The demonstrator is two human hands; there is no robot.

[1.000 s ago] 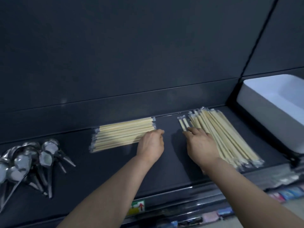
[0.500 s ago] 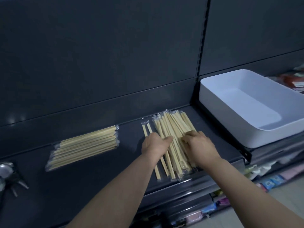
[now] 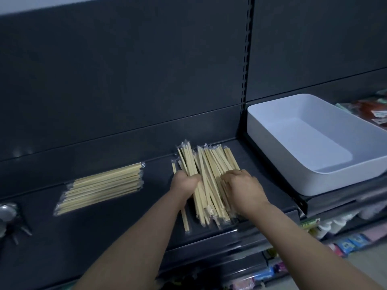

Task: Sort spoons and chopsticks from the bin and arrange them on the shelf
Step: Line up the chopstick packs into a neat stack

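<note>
Head view: left hand (image 3: 184,183) and right hand (image 3: 240,185) curl fingers round either side of loose pile (image 3: 205,162) on shelf (image 3: 125,216), likely squeezing it square to match neat pile (image 3: 102,185) further left. Far left: spoons (image 3: 7,214); bin (image 3: 335,183) right, looks emptied.

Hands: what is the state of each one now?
Left hand: grips a bunch of the loose chopsticks.
Right hand: curled on the same chopsticks; grip cannot be told.
</note>
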